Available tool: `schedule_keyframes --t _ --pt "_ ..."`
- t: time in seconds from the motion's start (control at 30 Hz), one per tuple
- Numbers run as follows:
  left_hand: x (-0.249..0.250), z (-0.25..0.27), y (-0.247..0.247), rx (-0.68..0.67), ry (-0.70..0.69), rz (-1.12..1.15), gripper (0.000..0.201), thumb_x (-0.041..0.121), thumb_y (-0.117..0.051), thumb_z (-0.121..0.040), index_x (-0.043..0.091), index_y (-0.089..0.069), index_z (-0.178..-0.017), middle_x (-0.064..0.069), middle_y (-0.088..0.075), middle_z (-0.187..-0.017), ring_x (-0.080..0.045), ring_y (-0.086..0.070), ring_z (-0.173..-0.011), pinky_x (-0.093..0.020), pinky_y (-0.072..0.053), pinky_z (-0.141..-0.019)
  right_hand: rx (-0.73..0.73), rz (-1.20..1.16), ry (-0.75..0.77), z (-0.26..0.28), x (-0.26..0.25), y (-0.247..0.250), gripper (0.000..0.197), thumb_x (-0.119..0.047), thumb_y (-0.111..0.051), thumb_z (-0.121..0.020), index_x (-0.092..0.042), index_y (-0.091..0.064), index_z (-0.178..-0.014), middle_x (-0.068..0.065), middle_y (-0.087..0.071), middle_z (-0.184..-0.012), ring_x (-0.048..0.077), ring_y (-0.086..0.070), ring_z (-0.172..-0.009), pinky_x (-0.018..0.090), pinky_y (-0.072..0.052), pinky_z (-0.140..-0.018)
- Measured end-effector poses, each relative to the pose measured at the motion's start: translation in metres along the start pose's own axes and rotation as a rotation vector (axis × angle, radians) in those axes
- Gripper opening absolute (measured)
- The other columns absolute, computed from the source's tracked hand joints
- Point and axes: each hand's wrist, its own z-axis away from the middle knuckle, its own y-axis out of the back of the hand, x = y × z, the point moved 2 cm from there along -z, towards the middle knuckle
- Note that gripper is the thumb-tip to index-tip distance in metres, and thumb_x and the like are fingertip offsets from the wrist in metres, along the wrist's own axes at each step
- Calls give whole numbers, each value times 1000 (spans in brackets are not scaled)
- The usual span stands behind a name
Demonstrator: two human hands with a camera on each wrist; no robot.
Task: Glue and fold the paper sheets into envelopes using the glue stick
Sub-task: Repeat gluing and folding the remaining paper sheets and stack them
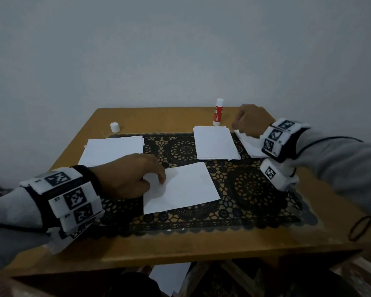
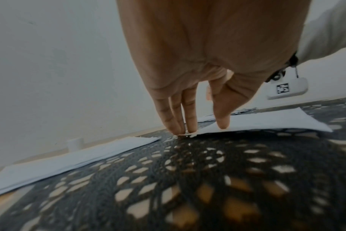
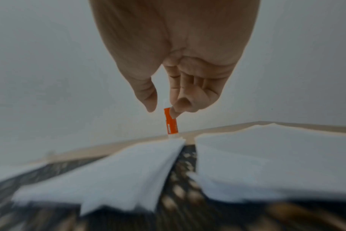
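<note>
Surface: wooden table [image 1: 180, 247] against a plain wall, black lace mat [image 1: 255, 189] over it.
Cap: off [image 1: 114, 127], upright at far left; the open stick could dry.
Left hand: my left hand [image 1: 126, 176] has straight fingers pressing the near-left corner of the single sheet [image 1: 186, 187]; light pressure could let it slide.
Glue stick: upright [image 1: 218, 112] at the far edge, behind a paper stack [image 1: 215, 142].
Right hand: my right hand [image 1: 252, 122] just beside it, loosely curled, holding nothing; a careless reach may topple it.

Left grip [image 1: 128, 176] flat; right grip [image 1: 250, 122] loose
</note>
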Motion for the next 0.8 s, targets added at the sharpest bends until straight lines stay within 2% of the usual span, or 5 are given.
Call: schedule_keyframes --t 0.1,0.23,0.43,0.53,0.8 --pt "2 -1 3 -22 -10 -35 37 13 -54 -86 36 -61 -113 12 -51 -125 -8 -46 -116 -30 -38 -102 -24 -80 -104 -19 -12 -4 23 -25 -72 -80 -13 -52 -84 9 -67 -85 23 -59 -71 29 -45 -60" --pt "-1 -5 8 -71 -41 -47 41 11 -53 -85 37 -63 -115 15 -52 -129 -4 -47 -119 -27 -37 -106 -18 -133 -173 -66 2 -27 55 -47 -74 -49 -17 -55 -92 12 -72 -84 31 -68 -71 46 -56 -76" --pt "-8 -7 9 -36 -105 -64 49 9 -52 -76 39 -67 -112 17 -55 -129 0 -50 -117 -16 -38 -101 -60 -222 -199 -97 -1 -40 35 -28 -79 -66 -8 -67 -92 10 -64 -76 28 -59 -71 39 -50 -72" --pt "-6 -6 10 -19 -118 -66 50 10 -51 -75 39 -68 -112 17 -56 -129 1 -50 -116 -12 -35 -97 -120 -225 -143 -97 -3 -42 10 -21 -72 -69 -14 -66 -69 -3 -62 -55 24 -55 -63 35 -43 -66" --pt "11 4 6 -83 17 -85 44 9 -51 -87 30 -61 -125 5 -46 -141 -11 -41 -129 -27 -34 -109 82 -185 -47 -63 -36 -27 13 -23 -73 -73 -17 -62 -72 4 -64 -72 23 -61 -66 34 -52 -67"
